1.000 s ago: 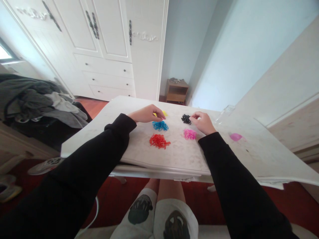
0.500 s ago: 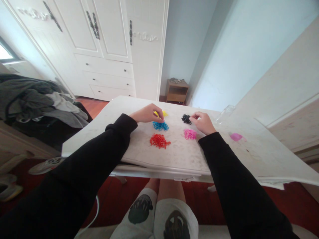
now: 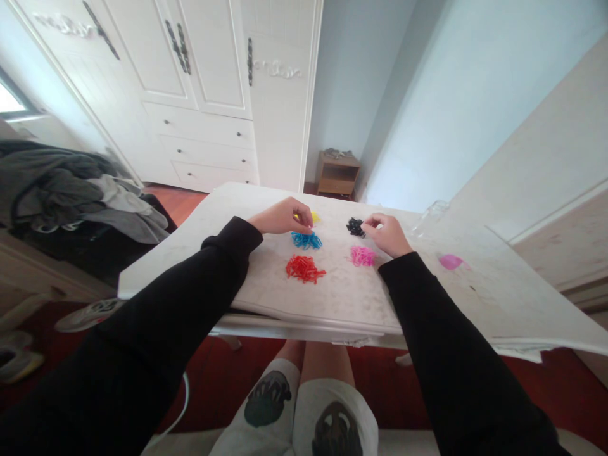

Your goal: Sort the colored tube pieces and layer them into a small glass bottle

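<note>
While the left hand [image 3: 284, 216] curls above the blue bands [image 3: 306, 240] and the right hand [image 3: 388, 235] at the black bands' [image 3: 354, 227] right edge, whether fingertips close on one I cannot tell. Probably light, soft and stretchy, these on the table [image 3: 263, 285] suit a pinch at one side.

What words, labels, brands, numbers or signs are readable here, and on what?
No readable text.
Shoe: dark marks, too blurred to tell whether lettering.
Shorts: dark prints, no legible words.
Wardrobe: raised scrolls look ornamental, not lettering.
Red pile, blue pile, yellow pile, black pile, pink pile: none visible.
</note>
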Demonstrator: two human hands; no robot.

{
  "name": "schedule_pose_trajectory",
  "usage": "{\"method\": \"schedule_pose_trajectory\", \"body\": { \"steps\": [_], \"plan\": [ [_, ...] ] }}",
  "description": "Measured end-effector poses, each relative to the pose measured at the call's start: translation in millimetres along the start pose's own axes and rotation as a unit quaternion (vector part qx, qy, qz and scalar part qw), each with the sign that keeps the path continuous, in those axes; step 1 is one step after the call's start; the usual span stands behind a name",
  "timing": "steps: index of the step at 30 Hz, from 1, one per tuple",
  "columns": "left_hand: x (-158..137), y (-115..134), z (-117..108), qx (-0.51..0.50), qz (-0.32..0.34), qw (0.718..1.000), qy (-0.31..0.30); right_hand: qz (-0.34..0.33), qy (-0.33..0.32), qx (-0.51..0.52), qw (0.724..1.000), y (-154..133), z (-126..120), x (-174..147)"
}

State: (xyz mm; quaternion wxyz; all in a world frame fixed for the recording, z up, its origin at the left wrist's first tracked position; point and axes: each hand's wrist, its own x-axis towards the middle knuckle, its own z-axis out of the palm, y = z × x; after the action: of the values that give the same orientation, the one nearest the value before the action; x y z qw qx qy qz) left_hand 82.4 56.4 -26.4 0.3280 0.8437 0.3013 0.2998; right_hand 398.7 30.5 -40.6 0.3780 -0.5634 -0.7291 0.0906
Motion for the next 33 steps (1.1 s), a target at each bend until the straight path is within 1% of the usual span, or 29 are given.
{"method": "schedule_pose_trajectory", "body": {
  "steps": [7,18,29,33],
  "plan": [
    [0,-3,1,0.0,-0.019,1.0,-0.002,-0.003,0.0,0.003,1.0,-1,0,0],
    [0,0,1,0.004,-0.009,1.0,0.004,-0.001,-0.005,-0.002,1.0,-2,-1,0],
    [-2,3,2,-0.029,-0.028,0.999,0.014,-0.008,-0.003,-0.003,1.0,-3,-1,0],
    [-2,8,4,-0.048,-0.024,0.998,0.015,-0.014,-0.002,0.009,1.0,-7,-1,-1]
  ]
}}
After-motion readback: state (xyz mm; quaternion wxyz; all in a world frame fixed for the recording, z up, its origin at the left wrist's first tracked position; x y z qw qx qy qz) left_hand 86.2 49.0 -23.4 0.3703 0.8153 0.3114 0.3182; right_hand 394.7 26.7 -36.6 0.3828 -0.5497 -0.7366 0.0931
